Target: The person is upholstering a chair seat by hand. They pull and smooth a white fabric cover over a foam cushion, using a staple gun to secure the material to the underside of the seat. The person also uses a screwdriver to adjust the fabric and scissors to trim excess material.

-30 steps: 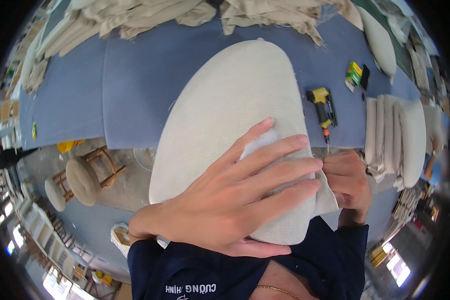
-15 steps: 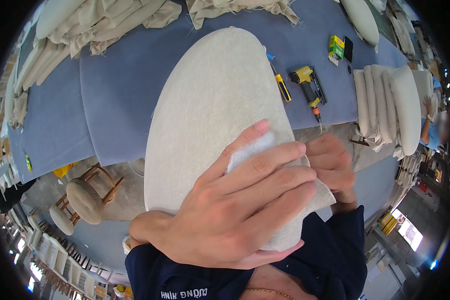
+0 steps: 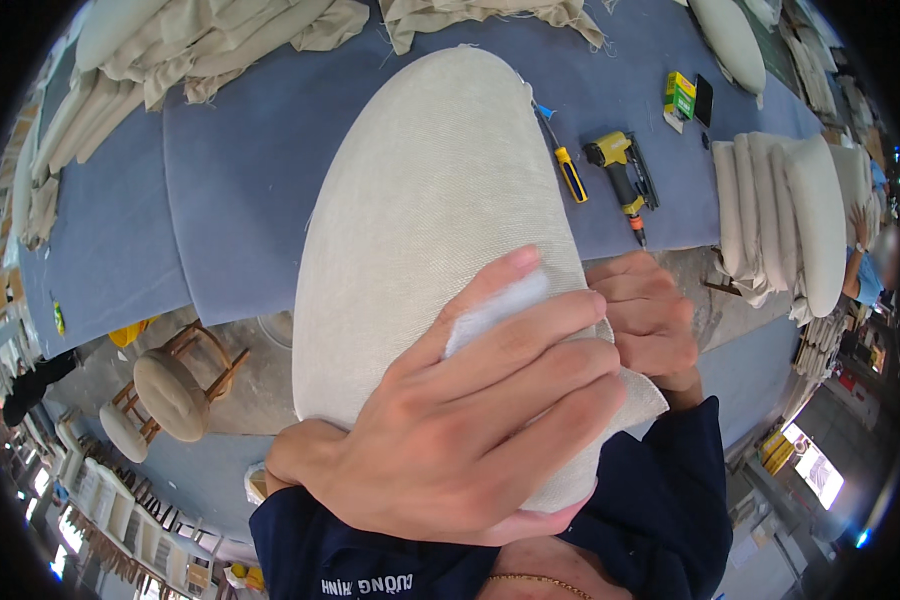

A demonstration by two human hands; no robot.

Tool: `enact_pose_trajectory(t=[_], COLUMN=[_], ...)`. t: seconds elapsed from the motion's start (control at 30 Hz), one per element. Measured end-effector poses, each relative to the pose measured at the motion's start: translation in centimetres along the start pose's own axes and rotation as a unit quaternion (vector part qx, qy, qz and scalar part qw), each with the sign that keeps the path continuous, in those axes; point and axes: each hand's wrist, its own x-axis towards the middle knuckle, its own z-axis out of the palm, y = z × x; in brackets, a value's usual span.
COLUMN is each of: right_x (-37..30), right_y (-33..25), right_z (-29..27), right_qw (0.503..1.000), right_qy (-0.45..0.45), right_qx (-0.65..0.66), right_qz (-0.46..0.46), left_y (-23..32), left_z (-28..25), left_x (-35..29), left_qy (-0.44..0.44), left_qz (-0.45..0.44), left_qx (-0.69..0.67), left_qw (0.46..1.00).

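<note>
An oval padded seat cushion (image 3: pixel 420 180), covered in off-white woven fabric, stands tilted in front of me, its lower end close to my body. My left hand (image 3: pixel 480 420) lies across its lower part, gripping it, with the fingers reaching to the right edge. A white wad of padding or cloth (image 3: pixel 495 312) shows between that hand's thumb and index finger. At the cushion's right edge, my right hand (image 3: pixel 650 320) is closed in a fist against the cover fabric; its fingertips are hidden. A loose fabric flap (image 3: pixel 642 398) sticks out below it.
On the blue-grey table (image 3: pixel 240 200) lie a yellow-and-black staple gun (image 3: pixel 622 175), a screwdriver (image 3: pixel 570 175), a small green-yellow box (image 3: pixel 679 97) and a phone (image 3: pixel 704 100). Covered cushions (image 3: pixel 780 220) are stacked at right, fabric pieces (image 3: pixel 210 50) at far left. A wooden chair (image 3: pixel 175 390) stands left.
My right hand has moved slightly left and up along the cushion's edge, closer in against it. The left hand keeps its grip on the cushion.
</note>
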Motion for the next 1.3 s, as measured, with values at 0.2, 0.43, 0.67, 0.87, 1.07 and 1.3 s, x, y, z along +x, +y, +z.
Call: enact_pose_trajectory(t=[0.2,0.43,0.67,0.87,1.07,1.3], right_x=[1.8,1.4,3.4,2.8,1.9,2.6], right_y=[0.2,0.2,0.9,-0.9,0.4,-2.7], right_z=[-1.7,-1.6,-1.3,-2.3,-0.7,-1.9], right_qw=[0.996,0.996,0.995,0.989,0.996,0.981], right_qy=[-0.067,-0.061,-0.089,-0.107,-0.043,-0.1], right_qx=[-0.053,-0.06,-0.042,-0.094,-0.072,-0.135], right_qz=[0.013,-0.014,-0.013,0.044,0.013,0.094], left_y=[0.0,-0.2,-0.3,-0.1,0.1,0.5], left_z=[-0.4,0.0,-0.9,-0.8,-0.7,-0.7], left_x=[0.4,0.9,0.4,0.3,0.1,0.0], left_qy=[0.017,-0.006,0.066,0.062,0.066,0.048], left_qz=[0.008,0.018,0.028,0.026,0.01,-0.005], left_qx=[0.03,0.005,0.022,0.027,0.024,0.028], left_qw=[0.999,1.0,0.997,0.997,0.998,0.998])
